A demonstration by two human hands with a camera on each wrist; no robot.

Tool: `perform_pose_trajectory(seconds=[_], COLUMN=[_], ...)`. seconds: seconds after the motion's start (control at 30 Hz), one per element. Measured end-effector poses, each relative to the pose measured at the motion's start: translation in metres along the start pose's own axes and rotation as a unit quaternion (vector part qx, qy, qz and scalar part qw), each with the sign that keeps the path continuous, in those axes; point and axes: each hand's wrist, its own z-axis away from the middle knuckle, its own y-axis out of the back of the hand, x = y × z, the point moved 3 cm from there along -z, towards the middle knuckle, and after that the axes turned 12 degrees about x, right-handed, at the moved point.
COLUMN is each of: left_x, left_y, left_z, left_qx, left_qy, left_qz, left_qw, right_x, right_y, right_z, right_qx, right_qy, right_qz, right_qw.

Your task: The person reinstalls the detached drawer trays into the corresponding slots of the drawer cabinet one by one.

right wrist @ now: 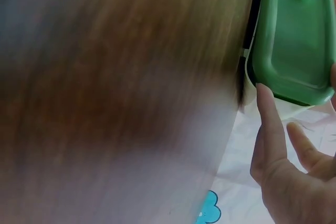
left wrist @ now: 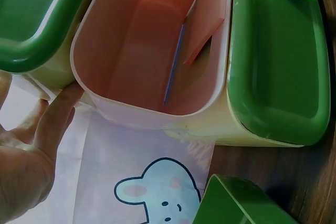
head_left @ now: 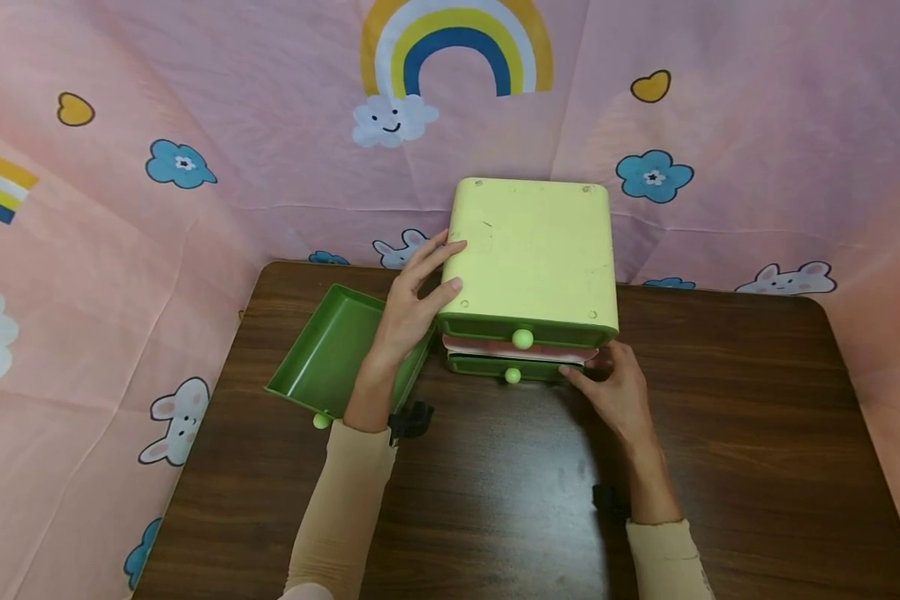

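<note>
A pale yellow cabinet (head_left: 532,250) with rounded corners stands at the table's back edge. Its upper drawer (head_left: 480,329) and lower drawer (head_left: 472,364) are green with round, pale green knobs. Between them lies a drawerless pink-lined compartment (left wrist: 136,56), where a pinkish flap (left wrist: 207,17) and a thin bluish strip show. My left hand (head_left: 412,308) rests its spread fingers on the cabinet's left side and top edge. With the thumb at the lower drawer's right end, my right hand (head_left: 618,392) touches that corner; other fingers lie along the side, partly hidden.
A green pulled-out drawer (head_left: 311,350) lies on the dark wooden table (head_left: 495,500) left of the cabinet, partly behind my left forearm. Pink printed cloth (head_left: 285,150) hangs close behind the cabinet and along both sides of the table.
</note>
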Motion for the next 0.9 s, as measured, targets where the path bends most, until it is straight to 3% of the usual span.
perform_pose_trajectory(seconds=[0.1, 0.17, 0.47, 0.9], left_x=[-0.014, -0.016, 0.022, 0.028], left_y=[0.001, 0.001, -0.001, -0.001], left_z=[-0.002, -0.003, 0.002, 0.004], left_qx=[0.005, 0.006, 0.003, 0.001], left_qy=[-0.007, -0.008, 0.004, 0.005], left_qz=[-0.001, -0.002, -0.004, -0.009], left_qw=[1.0000, 1.0000, 1.0000, 0.9999], right_x=[-0.002, -0.003, -0.007, -0.008], right_y=[0.000, 0.000, 0.001, -0.006], right_z=[-0.001, -0.002, -0.005, 0.007], right_qx=[-0.002, -0.002, 0.002, 0.020], right_qy=[0.010, 0.014, 0.020, -0.012], right_qz=[0.007, 0.013, 0.008, -0.014], right_qw=[1.000, 1.000, 1.000, 1.000])
